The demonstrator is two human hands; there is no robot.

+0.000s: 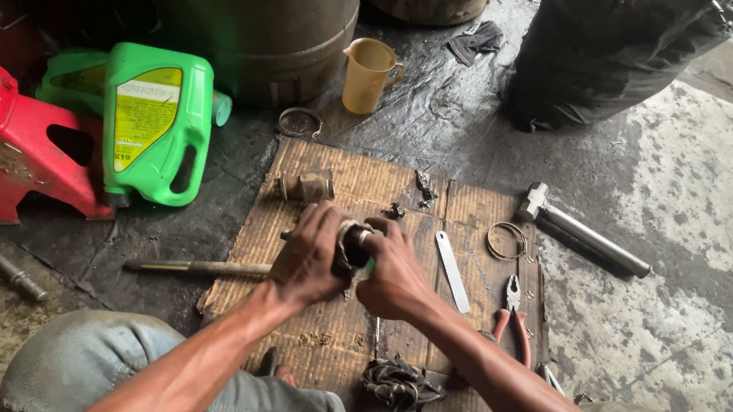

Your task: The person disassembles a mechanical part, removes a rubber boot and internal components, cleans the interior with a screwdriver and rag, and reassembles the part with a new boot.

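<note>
Both my hands meet over a sheet of brown cardboard [475,218] on the floor. My left hand [310,259] and my right hand [391,273] together grip a dark, greasy round metal part [349,243] with a pale ring at its top. A long metal shaft [194,266] runs out to the left from under my left hand. A small cylindrical metal part [306,186] lies on the cardboard just beyond my hands.
On the cardboard lie a flat metal strip [453,271], red-handled pliers [514,320], a wire ring [507,240] and a greasy rag [400,383]. A hammer [580,229] lies right. A green jug [155,122], red jack stand [10,142], yellow cup [368,75] and drum [260,10] stand behind.
</note>
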